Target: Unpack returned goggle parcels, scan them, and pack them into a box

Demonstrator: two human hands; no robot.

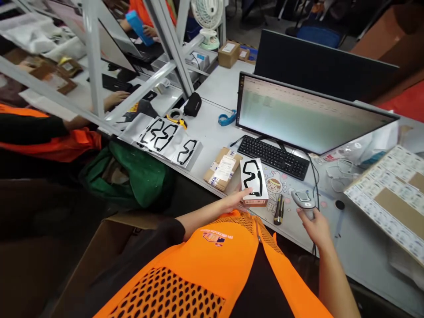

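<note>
My left hand [236, 199] grips the near edge of a small white box [253, 181] with a black outline printed on top, resting on the grey table [212, 132] just in front of the keyboard [273, 155]. To the right, my right hand [316, 225] holds a grey handheld barcode scanner [304, 199] by its handle, with the scanner's head turned toward the box. A brown cardboard parcel [222, 169] with a white label lies just left of the box.
A monitor [304, 117] stands behind the keyboard. Flat white packets [165, 137] with black outlines lie at left. A label sheet on cardboard [391, 194] sits at right. A black-yellow pen [279, 209] lies between my hands. An open carton [109, 247] and green bag [132, 174] sit below. Other people work at the far left.
</note>
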